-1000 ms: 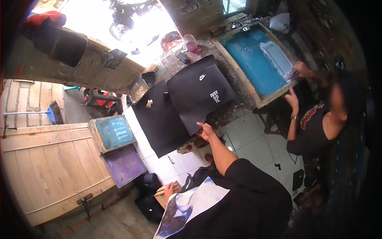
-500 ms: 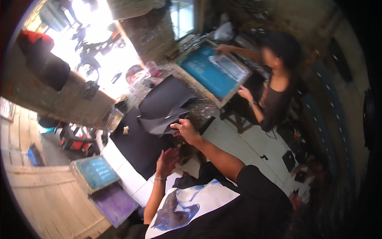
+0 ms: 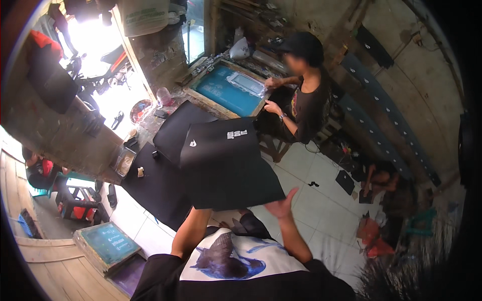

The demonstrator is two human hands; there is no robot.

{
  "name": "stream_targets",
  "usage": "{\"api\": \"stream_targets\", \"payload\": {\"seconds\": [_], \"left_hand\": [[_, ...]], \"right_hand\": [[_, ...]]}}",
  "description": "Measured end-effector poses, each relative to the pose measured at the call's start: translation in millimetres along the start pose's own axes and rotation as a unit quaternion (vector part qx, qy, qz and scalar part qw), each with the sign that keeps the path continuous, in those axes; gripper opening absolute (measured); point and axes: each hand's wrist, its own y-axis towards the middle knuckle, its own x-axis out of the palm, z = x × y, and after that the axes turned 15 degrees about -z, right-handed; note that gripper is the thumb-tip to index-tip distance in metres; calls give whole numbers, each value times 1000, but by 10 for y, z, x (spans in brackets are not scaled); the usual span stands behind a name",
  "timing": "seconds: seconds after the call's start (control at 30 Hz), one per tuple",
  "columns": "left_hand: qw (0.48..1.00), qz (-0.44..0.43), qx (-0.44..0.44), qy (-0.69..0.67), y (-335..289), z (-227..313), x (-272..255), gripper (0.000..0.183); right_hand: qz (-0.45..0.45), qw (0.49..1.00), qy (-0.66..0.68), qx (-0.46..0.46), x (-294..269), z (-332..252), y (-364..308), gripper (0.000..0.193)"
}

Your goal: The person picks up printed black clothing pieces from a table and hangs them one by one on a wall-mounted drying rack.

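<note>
A large black sheet (image 3: 228, 168) with small white prints spreads out before me, slightly above the work surface. My left forearm runs up to its near edge, and the left hand is hidden beneath it. My right hand (image 3: 281, 204) is at the sheet's near right corner, thumb stretched out and apart; its other fingers are partly covered by the sheet. Under and beyond it lie another black sheet (image 3: 175, 125) and, at the left, a larger black sheet (image 3: 150, 183). A small pale lump (image 3: 140, 172) and a small black object (image 3: 155, 154) rest on the left sheet.
Across the table, a co-worker (image 3: 306, 100) has both hands at a wooden-framed blue screen (image 3: 211, 103). Another framed screen (image 3: 113, 241) stands at the lower left. A stool (image 3: 276, 148) is by the co-worker. Another person (image 3: 379, 178) crouches on the right.
The black sheet has been unfolded and brought nearer, its prints now showing. My right hand has left its pinch and moved right; my left hand has gone under the sheet. The view has turned.
</note>
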Motion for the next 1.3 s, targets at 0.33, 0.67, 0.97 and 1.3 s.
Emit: {"api": "stream_targets", "payload": {"seconds": [0.33, 0.67, 0.97, 1.3], "left_hand": [[978, -59, 194, -46, -169, 703, 275, 44], [993, 50, 52, 90, -1095, 2016, 732, 55], [915, 152, -96, 360, -1434, 1865, 403, 44], [640, 314, -178, 678, -1137, 1729, 989, 17]], "right_hand": [[214, 970, -119, 9, 84, 897, 501, 48], [198, 927, -313, 62, 214, -218, 1000, 19], [175, 898, -342, 216, -470, -293, 1157, 12], [288, 884, -175, 324, -2406, 737, 1305, 19]]}}
